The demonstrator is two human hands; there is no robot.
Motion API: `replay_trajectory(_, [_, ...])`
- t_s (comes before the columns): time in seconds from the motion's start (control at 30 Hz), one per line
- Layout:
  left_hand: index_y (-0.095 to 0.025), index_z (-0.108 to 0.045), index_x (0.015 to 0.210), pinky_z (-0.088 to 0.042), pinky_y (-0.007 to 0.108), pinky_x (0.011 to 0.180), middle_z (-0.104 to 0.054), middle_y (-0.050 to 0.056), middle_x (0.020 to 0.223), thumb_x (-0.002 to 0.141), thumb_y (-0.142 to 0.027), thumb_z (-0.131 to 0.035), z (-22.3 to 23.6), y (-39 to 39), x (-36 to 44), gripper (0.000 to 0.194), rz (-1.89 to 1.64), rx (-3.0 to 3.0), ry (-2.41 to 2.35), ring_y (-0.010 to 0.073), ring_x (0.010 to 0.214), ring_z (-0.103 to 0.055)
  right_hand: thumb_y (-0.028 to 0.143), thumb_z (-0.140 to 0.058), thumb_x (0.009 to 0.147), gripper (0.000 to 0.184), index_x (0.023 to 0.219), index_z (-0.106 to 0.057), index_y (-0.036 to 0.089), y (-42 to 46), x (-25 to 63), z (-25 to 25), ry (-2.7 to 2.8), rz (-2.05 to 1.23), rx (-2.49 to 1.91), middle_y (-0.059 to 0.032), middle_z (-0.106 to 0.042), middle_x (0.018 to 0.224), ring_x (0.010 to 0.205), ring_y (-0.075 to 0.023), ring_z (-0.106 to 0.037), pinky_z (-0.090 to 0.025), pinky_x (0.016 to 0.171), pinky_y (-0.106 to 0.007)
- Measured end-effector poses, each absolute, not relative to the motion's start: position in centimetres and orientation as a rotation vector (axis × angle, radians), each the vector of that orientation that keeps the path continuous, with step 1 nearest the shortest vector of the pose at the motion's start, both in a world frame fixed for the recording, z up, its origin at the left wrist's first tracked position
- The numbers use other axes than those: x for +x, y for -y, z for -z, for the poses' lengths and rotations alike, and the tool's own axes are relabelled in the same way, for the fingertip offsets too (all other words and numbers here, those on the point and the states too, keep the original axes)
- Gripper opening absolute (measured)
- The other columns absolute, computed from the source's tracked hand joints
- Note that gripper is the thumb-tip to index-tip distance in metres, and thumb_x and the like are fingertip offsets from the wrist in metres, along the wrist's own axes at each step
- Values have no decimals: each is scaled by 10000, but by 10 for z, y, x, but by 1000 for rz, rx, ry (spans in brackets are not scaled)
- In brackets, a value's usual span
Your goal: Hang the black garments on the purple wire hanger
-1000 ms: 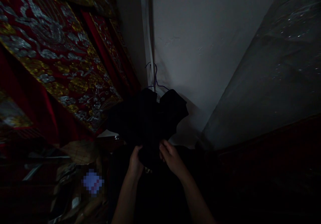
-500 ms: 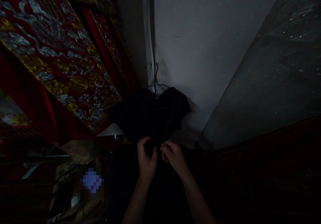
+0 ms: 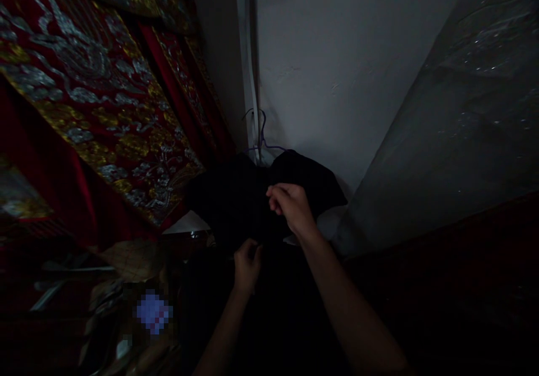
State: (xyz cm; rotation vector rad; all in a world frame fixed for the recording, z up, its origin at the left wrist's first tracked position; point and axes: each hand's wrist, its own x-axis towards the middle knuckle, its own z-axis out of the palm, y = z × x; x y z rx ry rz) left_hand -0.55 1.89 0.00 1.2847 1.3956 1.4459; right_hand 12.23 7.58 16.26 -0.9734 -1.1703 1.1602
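Observation:
A black garment [image 3: 236, 196] hangs on a thin wire hanger [image 3: 260, 134] in the corner against a pale wall. My right hand [image 3: 290, 207] is raised at the garment's collar, fingers curled in a pinch on the dark cloth near its middle. My left hand [image 3: 246, 264] is lower, closed on the front of the same garment. The dim light hides the cloth's details and whatever small part the fingers hold.
Red hangings with gold and silver embroidery [image 3: 96, 101] fill the left side. A grey sparkly fabric [image 3: 455, 140] slopes down on the right. Cluttered items and a patterned cloth [image 3: 135, 258] lie at lower left. A vertical white pipe [image 3: 251, 62] runs down the corner.
My right hand has risen from the garment's lower front up to its collar. My left hand stayed low and shifted slightly down. The garment's right shoulder has spread outward.

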Motion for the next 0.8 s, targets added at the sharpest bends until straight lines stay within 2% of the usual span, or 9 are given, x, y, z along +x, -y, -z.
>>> replay_trajectory(0.17, [-189, -679, 709, -463, 251, 751, -650, 15, 696, 712, -245, -768, -5, -38, -15, 106, -1398, 1323, -1381, 189, 719, -602, 403, -602, 722, 248, 661, -626, 164, -90, 113, -197, 1263, -1160, -886, 43, -535, 432, 344, -57, -408, -284, 363, -175])
replay_trajectory(0.23, [-195, -721, 875, -472, 265, 838, -698, 35, 831, 738, -242, -766, -29, -44, -15, 152, -1462, 1368, -1338, 200, 827, -639, 419, -593, 748, 260, 692, -627, 168, -86, 112, -193, 1305, -1138, -876, 48, -539, 436, 342, -62, -419, -292, 363, -176])
replay_trajectory(0.3, [-229, -682, 1164, -459, 289, 945, -709, 60, 1032, 808, -258, -725, -66, -51, -15, 360, -1626, 1459, -1244, 212, 989, -648, 430, -592, 763, 265, 699, -616, 174, -83, 115, -188, 1330, -1101, -879, 55, -529, 434, 347, -67, -426, -294, 365, -179])
replay_trajectory(0.37, [-250, -634, 1281, -452, 304, 972, -696, 67, 1078, 873, -274, -668, -109, -59, -15, 411, -1798, 1575, -1162, 207, 1005, -639, 427, -589, 785, 265, 701, -609, 177, -80, 119, -187, 1371, -1041, -882, 55, -523, 444, 366, -73, -439, -307, 379, -184])
replay_trajectory(0.43, [-242, -648, 1262, -453, 318, 960, -693, 68, 1078, 918, -271, -616, -146, -69, -17, 346, -1807, 1830, -1112, 203, 987, -630, 412, -573, 821, 262, 705, -603, 179, -80, 123, -188, 1438, -948, -880, 49, -528, 471, 402, -81, -460, -335, 415, -194])
replay_trajectory(0.53, [-198, -698, 1025, -467, 316, 880, -689, 63, 986, 956, -248, -563, -178, -83, -20, 159, -1754, 2222, -1088, 194, 937, -628, 380, -546, 864, 254, 702, -584, 187, -80, 126, -188, 1521, -775, -914, 39, -529, 515, 467, -93, -478, -348, 475, -212])
replay_trajectory(0.7, [-189, -644, 953, -428, 339, 868, -686, 44, 912, 959, -205, -566, -168, -86, -25, 80, -1876, 2459, -1247, 188, 904, -630, 356, -524, 867, 275, 638, -483, 209, -86, 118, -163, 1571, -560, -993, 44, -463, 551, 524, -103, -432, -302, 524, -243])
replay_trajectory(0.8, [-195, -623, 924, -410, 358, 874, -682, 36, 883, 945, -202, -582, -153, -84, -26, 46, -1921, 2410, -1372, 194, 887, -626, 359, -512, 855, 277, 628, -441, 217, -91, 110, -149, 1558, -574, -998, 47, -446, 554, 533, -106, -417, -298, 536, -248])
